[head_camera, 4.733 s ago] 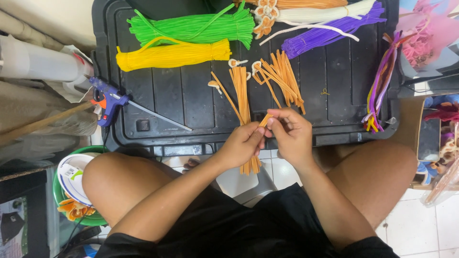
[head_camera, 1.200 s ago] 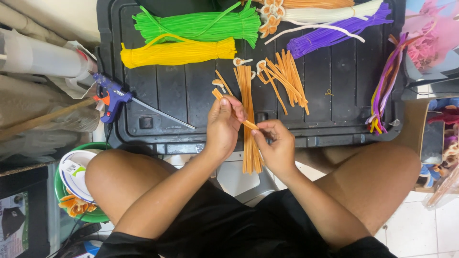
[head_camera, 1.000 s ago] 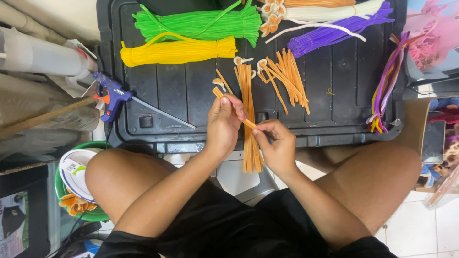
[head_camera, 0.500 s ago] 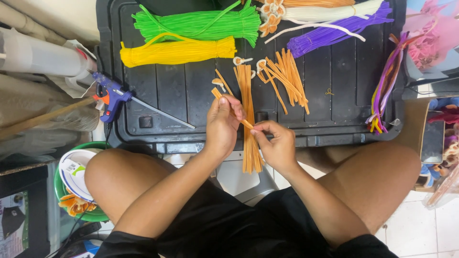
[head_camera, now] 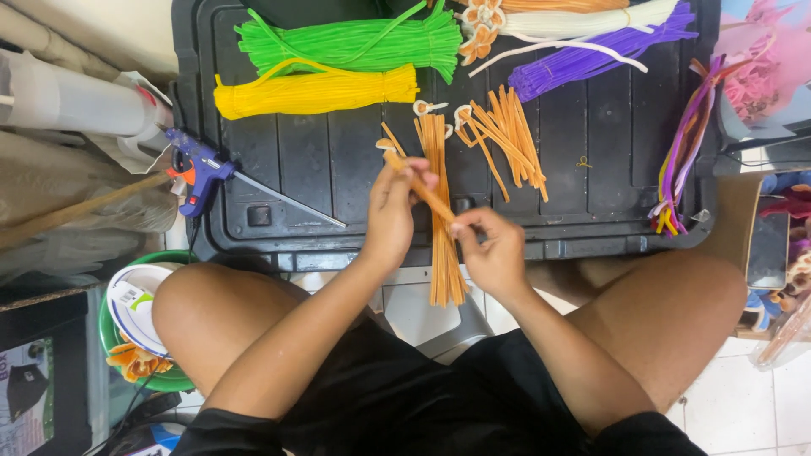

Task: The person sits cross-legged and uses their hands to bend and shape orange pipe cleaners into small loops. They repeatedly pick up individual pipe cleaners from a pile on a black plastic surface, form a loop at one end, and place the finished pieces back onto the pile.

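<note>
A black ribbed lid (head_camera: 591,160) is serving as the work surface across the person's knees, with clutter crowding its nine o'clock edge, a blue glue gun (head_camera: 196,171) lying at its left rim, and yellow (head_camera: 317,91) and green (head_camera: 359,42) pipe-cleaner bundles sitting at eleven o'clock. At the centre the left hand (head_camera: 393,211) and right hand (head_camera: 492,251) are pinching opposite ends of one orange pipe cleaner (head_camera: 427,196), held slantwise just above an orange bundle (head_camera: 441,228) overhanging the six o'clock edge. Loose orange pieces (head_camera: 507,143) are lying at one o'clock, purple ones (head_camera: 591,55) further right, leaving bare lid between them and the three o'clock rim.
</note>
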